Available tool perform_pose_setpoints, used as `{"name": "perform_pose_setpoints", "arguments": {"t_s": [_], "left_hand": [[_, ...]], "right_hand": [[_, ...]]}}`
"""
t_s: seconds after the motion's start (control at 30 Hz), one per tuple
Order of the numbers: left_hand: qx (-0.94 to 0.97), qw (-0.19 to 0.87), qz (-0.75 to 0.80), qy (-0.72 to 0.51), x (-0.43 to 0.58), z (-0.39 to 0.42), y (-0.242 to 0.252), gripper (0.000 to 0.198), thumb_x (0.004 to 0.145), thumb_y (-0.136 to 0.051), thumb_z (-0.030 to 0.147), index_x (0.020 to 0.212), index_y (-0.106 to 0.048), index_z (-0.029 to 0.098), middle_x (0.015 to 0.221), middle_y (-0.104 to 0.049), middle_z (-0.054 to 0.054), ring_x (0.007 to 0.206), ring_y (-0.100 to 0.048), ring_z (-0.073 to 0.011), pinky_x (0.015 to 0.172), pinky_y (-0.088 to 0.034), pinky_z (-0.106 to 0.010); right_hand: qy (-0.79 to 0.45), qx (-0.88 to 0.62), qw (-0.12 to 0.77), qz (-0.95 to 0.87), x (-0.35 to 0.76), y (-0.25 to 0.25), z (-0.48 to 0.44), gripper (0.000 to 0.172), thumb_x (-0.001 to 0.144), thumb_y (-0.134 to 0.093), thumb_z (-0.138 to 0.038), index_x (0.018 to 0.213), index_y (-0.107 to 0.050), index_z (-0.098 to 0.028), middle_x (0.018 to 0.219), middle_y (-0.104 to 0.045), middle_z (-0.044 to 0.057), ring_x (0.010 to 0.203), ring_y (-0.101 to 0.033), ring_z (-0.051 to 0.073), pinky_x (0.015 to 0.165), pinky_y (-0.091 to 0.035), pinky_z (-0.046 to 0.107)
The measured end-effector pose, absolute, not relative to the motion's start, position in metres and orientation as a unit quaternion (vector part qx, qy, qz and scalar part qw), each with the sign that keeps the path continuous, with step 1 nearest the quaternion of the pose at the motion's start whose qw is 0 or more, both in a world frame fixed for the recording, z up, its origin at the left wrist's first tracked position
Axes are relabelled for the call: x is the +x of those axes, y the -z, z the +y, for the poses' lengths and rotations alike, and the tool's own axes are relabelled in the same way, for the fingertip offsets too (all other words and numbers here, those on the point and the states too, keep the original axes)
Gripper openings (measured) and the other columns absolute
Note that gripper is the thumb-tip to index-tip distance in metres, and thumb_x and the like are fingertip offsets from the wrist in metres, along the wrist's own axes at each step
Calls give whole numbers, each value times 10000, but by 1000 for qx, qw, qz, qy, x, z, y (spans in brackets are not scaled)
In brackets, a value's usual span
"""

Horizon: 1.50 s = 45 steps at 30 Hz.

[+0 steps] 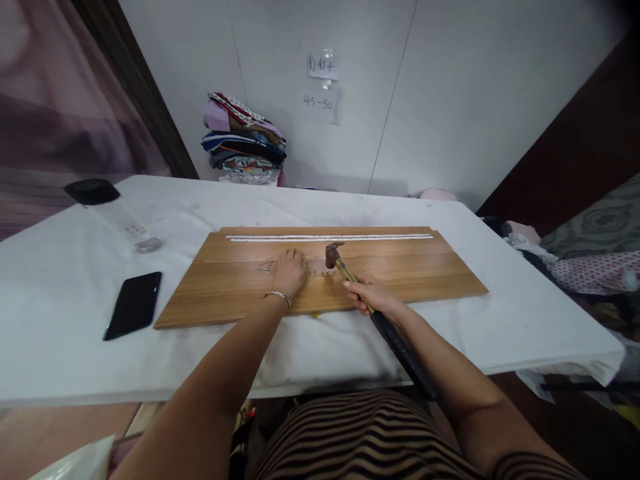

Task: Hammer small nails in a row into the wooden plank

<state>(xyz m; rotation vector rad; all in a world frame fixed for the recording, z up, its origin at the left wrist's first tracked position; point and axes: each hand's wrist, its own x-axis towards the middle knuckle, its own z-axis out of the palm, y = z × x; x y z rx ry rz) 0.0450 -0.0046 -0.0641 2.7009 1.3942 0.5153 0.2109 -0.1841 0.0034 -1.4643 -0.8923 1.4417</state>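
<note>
Head view: R hand (370, 295) w/ hammer (390, 333), L hand (291, 273) palm-down on wood board (215, 287).
R grips the hammer's shaft ahead of the black grip, prob. for short, controlled strokes; head's by the nail row (327, 272) mid-board, contact unclear. L prob. steadies the board, which lies flat on the white table (500, 340); loose nails (265, 267) sit just beside L, prob. for quick reach. L's underside hidden, so can't tell if it's pinching anything. Nails too small to judge depth; R upper arm cut off at frame edge.

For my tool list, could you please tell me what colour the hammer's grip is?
The grip is black, best seen in the head camera's view.
</note>
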Motion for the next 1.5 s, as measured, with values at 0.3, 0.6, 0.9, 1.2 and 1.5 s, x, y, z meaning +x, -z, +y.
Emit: {"name": "perform_pose_setpoints", "arguments": {"t_s": [0.3,0.6,0.9,1.2,1.5], "left_hand": [[875,18,450,-178,45,-3,67,307,997,-373,272,1068,-658,179,1196,-663,-171,1174,-548,-305,1041,-448,-468],[881,34,442,-164,44,-3,65,323,999,-361,257,1080,-650,137,1206,-644,-205,1199,-542,-324,1058,-436,-482],[889,49,422,-169,41,-6,66,316,999,-364,237,1113,-649,164,1271,-647,-167,1251,-536,-303,1120,-410,-456],[897,79,394,-185,36,-4,75,330,995,-376,234,1186,-642,186,1322,-625,-150,1314,-506,-296,1153,-403,-483],[896,70,401,-177,36,-2,79,341,1001,-377,250,1203,-644,182,1368,-620,-156,1344,-500,-305,1170,-392,-485]], "right_hand": [[-573,-604,441,-336,214,3,-190,482,690,-793,-553,789,-440,-239,548,-444,-111,358,-347,44,312,-267,192],[-579,-595,438,-346,217,6,-191,492,694,-781,-574,778,-428,-241,550,-433,-116,358,-344,41,312,-265,189],[-567,-614,437,-333,216,6,-198,526,691,-753,-644,735,-410,-247,530,-425,-116,351,-332,42,317,-261,199],[-576,-617,444,-301,210,-4,-210,509,726,-728,-651,800,-430,-246,579,-453,-114,352,-346,45,313,-263,200],[-580,-624,418,-316,209,3,-203,486,742,-707,-636,757,-415,-248,532,-429,-116,352,-339,49,327,-276,196]]}}
